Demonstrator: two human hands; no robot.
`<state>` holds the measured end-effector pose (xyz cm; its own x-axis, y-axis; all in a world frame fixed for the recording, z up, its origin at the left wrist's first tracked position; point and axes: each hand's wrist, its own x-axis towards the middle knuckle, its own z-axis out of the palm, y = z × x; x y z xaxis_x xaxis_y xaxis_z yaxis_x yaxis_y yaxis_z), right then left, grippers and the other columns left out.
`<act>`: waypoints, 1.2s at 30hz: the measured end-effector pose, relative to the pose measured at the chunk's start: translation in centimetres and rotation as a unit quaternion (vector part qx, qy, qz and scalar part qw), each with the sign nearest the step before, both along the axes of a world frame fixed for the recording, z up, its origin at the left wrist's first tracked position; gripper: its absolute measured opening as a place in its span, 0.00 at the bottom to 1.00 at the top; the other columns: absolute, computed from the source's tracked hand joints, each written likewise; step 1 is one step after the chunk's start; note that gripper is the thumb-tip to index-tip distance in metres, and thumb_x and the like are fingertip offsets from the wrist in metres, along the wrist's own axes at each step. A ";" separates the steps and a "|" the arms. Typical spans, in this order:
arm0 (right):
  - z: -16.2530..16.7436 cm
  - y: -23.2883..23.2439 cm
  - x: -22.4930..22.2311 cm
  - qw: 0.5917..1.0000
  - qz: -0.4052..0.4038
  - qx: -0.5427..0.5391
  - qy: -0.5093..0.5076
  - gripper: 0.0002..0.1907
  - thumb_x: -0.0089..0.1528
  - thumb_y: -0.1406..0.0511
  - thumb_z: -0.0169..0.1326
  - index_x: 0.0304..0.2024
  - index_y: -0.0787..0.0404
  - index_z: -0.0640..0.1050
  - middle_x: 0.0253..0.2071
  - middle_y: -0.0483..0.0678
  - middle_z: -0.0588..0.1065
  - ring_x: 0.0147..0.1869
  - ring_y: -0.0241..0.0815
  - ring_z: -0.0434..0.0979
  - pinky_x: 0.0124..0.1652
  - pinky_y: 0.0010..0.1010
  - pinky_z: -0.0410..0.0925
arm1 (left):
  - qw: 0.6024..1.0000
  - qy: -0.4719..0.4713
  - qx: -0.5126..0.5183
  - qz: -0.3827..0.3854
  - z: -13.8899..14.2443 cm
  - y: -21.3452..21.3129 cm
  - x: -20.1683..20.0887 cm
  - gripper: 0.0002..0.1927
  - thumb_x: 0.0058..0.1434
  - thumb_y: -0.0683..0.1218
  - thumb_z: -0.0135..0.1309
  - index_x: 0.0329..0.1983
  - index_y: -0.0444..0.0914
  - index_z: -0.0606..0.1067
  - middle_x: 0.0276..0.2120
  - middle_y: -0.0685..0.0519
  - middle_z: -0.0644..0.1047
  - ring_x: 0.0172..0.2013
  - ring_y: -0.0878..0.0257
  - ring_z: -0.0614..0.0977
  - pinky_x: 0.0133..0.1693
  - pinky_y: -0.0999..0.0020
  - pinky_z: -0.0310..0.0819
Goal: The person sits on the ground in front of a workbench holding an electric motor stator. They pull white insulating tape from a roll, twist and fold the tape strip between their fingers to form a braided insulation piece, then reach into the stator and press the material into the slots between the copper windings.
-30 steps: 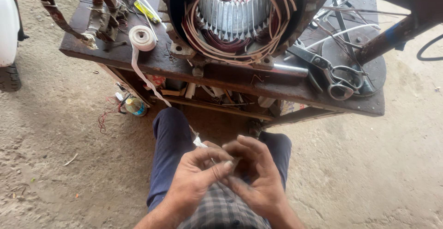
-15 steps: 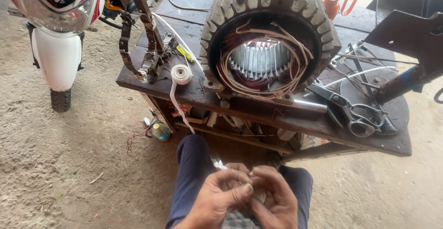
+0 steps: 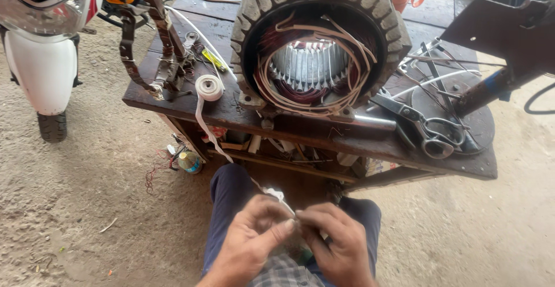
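Now — white tape end (image 3: 276,195) pinched between left hand (image 3: 254,235) | right hand (image 3: 335,240)

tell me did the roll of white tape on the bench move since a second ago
No. The roll of white tape sits at the same spot beside the motor stator on the bench; only the camera view shifted.

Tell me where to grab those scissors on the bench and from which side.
Probably by the looped handles of the scissors, coming from the near bench edge. The loops point toward the person and sit close to that edge, while the shut blades run away up-left toward the motor stator, so the handles are the open, safe end.
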<state>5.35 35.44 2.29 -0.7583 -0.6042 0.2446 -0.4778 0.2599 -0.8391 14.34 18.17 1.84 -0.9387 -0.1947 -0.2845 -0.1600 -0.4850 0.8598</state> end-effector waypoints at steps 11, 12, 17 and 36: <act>-2.2 2.0 -2.4 0.857 -0.026 -0.330 -0.395 0.04 0.65 0.71 0.59 0.42 0.66 0.80 0.36 0.51 0.78 0.32 0.37 0.76 0.26 0.22 0.67 | 0.973 -0.180 -0.126 -0.076 1.1 -2.7 0.8 0.12 0.61 0.42 0.59 0.45 0.32 0.82 0.29 0.51 0.82 0.27 0.67 0.81 0.31 0.73 0.79; -2.3 2.2 -2.4 0.830 -0.030 -0.358 -0.426 0.04 0.65 0.70 0.59 0.41 0.66 0.79 0.36 0.51 0.78 0.32 0.37 0.76 0.26 0.22 0.66 | 0.973 -0.191 -0.105 -0.075 0.9 -2.6 0.8 0.12 0.61 0.42 0.59 0.46 0.32 0.83 0.27 0.51 0.82 0.26 0.67 0.80 0.29 0.74 0.76; -2.1 2.2 -1.7 0.868 0.070 -0.346 -0.350 0.04 0.66 0.70 0.61 0.42 0.66 0.80 0.37 0.51 0.79 0.36 0.36 0.76 0.32 0.24 0.70 | 0.979 -0.194 0.011 -0.067 0.3 -2.3 1.4 0.15 0.64 0.41 0.56 0.50 0.30 0.82 0.24 0.51 0.80 0.21 0.70 0.75 0.24 0.77 0.70; -2.1 0.0 0.4 0.905 0.177 -0.229 -0.311 0.05 0.70 0.65 0.51 0.45 0.60 0.72 0.63 0.49 0.69 0.61 0.38 0.74 0.54 0.33 0.75 | 0.963 -0.222 0.097 -0.117 0.3 -1.2 2.0 0.18 0.65 0.44 0.52 0.55 0.31 0.79 0.22 0.54 0.77 0.17 0.73 0.69 0.16 0.80 0.59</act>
